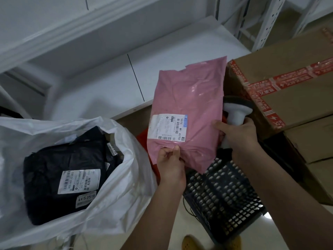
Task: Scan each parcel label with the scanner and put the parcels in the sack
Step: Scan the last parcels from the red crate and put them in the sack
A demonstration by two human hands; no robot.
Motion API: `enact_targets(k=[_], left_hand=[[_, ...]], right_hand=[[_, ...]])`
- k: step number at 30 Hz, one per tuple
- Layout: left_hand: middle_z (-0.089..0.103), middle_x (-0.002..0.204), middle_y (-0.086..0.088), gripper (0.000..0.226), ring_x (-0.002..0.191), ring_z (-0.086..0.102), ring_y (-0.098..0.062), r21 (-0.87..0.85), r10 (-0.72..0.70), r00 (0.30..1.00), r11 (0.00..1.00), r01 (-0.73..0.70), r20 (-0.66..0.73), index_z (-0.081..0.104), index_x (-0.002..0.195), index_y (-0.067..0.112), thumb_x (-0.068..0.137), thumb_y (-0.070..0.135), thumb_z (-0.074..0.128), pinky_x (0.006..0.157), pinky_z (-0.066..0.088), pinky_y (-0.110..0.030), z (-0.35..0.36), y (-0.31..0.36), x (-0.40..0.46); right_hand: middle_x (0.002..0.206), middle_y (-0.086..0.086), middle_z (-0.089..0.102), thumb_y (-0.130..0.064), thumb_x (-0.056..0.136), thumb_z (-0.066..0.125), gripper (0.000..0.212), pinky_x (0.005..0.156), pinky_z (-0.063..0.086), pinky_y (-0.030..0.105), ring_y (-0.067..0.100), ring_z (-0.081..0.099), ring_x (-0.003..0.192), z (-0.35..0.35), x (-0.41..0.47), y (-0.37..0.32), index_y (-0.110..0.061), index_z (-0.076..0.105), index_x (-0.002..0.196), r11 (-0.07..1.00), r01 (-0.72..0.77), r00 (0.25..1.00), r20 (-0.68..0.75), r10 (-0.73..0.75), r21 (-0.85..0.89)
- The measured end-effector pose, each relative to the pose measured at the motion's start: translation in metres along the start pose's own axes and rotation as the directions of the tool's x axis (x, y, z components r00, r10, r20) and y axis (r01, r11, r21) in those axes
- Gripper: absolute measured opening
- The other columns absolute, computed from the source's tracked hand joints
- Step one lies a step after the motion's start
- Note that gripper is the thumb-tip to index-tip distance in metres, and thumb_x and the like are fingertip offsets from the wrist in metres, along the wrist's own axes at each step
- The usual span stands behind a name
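Observation:
My left hand [170,164] pinches the near edge of a pink parcel [189,105] and holds it up, its white label [168,128] facing me. My right hand [237,134] grips the handle of a white scanner [236,110] just right of the parcel, partly behind its edge; the scanner's dark head points away from me. The white sack [115,186] stands open at lower left. Inside it lie dark parcels [54,181] with white labels.
A black perforated plastic basket [223,199] stands under my arms, with something red [144,139] behind the pink parcel. Stacked cardboard boxes [288,98] with red tape fill the right side. White shelving [108,73] runs along the back.

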State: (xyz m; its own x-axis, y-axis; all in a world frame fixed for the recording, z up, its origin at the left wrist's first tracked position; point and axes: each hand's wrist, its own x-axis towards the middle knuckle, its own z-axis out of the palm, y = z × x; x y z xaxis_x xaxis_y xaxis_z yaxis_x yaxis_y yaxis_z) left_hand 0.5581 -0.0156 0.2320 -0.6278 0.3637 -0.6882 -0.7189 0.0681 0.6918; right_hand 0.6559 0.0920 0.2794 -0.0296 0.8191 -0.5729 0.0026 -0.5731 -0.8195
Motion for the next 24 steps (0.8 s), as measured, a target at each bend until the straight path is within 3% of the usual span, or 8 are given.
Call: enact_targets(k=[3, 6, 10, 13, 16, 18, 20, 24], left_hand=[[0.073, 0.076, -0.009, 0.021, 0.070, 0.071, -0.025, 0.326, 0.137, 0.989, 0.939, -0.111, -0.058, 0.059, 0.074, 0.011, 0.091, 0.020, 0.067, 0.065, 0.060, -0.038, -0.014, 0.004, -0.008], [0.063, 0.067, 0.001, 0.027, 0.061, 0.060, -0.013, 0.738, 0.597, 0.801, 0.520, -0.431, 0.047, 0.057, 0.079, 0.012, 0.084, 0.032, 0.074, 0.062, 0.051, -0.036, -0.035, 0.017, -0.004], [0.041, 0.140, 0.004, 0.089, 0.126, 0.041, -0.013, 0.734, 0.640, 0.729, 0.370, -0.570, 0.244, 0.037, 0.143, 0.026, 0.069, 0.035, 0.085, 0.104, 0.035, -0.029, -0.041, 0.049, 0.008], [0.008, 0.163, -0.001, 0.134, 0.148, 0.009, -0.025, 0.835, 0.601, 0.708, 0.118, -0.538, 0.371, 0.010, 0.153, 0.036, 0.044, 0.071, 0.079, 0.114, 0.013, -0.051, -0.039, 0.069, 0.021], [0.045, 0.148, -0.001, 0.114, 0.137, 0.041, -0.028, 0.625, 0.401, 0.744, 0.406, -0.667, 0.534, 0.032, 0.145, 0.034, 0.049, 0.053, 0.089, 0.109, 0.031, -0.061, -0.040, 0.079, 0.035], [0.067, 0.117, 0.002, 0.075, 0.112, 0.063, -0.017, 0.507, 0.297, 0.779, 0.622, -0.596, 0.552, 0.057, 0.123, 0.021, 0.057, 0.022, 0.092, 0.095, 0.052, -0.042, -0.040, 0.070, 0.030], [0.069, 0.085, 0.013, 0.034, 0.082, 0.064, -0.002, 0.568, 0.381, 0.791, 0.554, -0.609, 0.478, 0.065, 0.095, 0.015, 0.068, 0.012, 0.085, 0.074, 0.053, -0.017, -0.039, 0.061, 0.023], [0.066, 0.073, 0.010, 0.012, 0.067, 0.060, -0.001, 0.562, 0.451, 0.833, 0.618, -0.550, 0.319, 0.069, 0.080, 0.018, 0.078, 0.009, 0.078, 0.064, 0.048, -0.015, -0.038, 0.046, 0.017]], right_hand=[[0.107, 0.000, 0.058, -0.009, 0.077, 0.080, 0.071, 0.075, 0.051, 0.036, 0.012, 0.058, 0.086, -0.008, 0.004, -0.006, -0.017, 0.042, 0.137, 0.994, 0.082, 0.996, 0.028, -0.080, -0.067], [0.113, 0.005, 0.060, -0.005, 0.074, 0.080, 0.068, 0.081, 0.056, 0.045, 0.024, 0.063, 0.097, -0.018, 0.006, -0.016, -0.018, 0.045, 0.131, 0.923, 0.275, 0.960, 0.121, -0.251, -0.269], [0.097, -0.004, 0.059, -0.002, 0.074, 0.079, 0.057, 0.071, 0.049, 0.028, 0.020, 0.061, 0.090, -0.032, 0.007, -0.037, -0.020, 0.045, 0.115, 0.645, 0.567, 0.818, 0.446, -0.364, -0.513], [0.090, -0.013, 0.055, -0.005, 0.074, 0.081, 0.054, 0.060, 0.035, 0.015, 0.007, 0.055, 0.078, -0.035, 0.001, -0.051, -0.021, 0.044, 0.109, 0.490, 0.672, 0.731, 0.603, -0.319, -0.556], [0.094, -0.010, 0.058, -0.010, 0.074, 0.083, 0.056, 0.059, 0.036, 0.013, 0.000, 0.056, 0.079, -0.036, -0.004, -0.054, -0.023, 0.044, 0.113, 0.464, 0.693, 0.703, 0.661, -0.263, -0.552], [0.094, -0.011, 0.057, -0.010, 0.074, 0.083, 0.056, 0.059, 0.034, 0.012, -0.001, 0.054, 0.079, -0.037, -0.004, -0.056, -0.024, 0.043, 0.112, 0.449, 0.692, 0.709, 0.649, -0.277, -0.565], [0.091, -0.013, 0.055, -0.008, 0.075, 0.081, 0.057, 0.059, 0.033, 0.011, -0.002, 0.053, 0.078, -0.039, -0.005, -0.056, -0.025, 0.041, 0.111, 0.430, 0.689, 0.716, 0.637, -0.285, -0.583], [0.088, -0.013, 0.054, -0.009, 0.081, 0.075, 0.047, 0.055, 0.033, 0.006, -0.003, 0.050, 0.074, -0.040, 0.000, -0.049, -0.021, 0.044, 0.113, 0.452, 0.656, 0.753, 0.569, -0.331, -0.605]])
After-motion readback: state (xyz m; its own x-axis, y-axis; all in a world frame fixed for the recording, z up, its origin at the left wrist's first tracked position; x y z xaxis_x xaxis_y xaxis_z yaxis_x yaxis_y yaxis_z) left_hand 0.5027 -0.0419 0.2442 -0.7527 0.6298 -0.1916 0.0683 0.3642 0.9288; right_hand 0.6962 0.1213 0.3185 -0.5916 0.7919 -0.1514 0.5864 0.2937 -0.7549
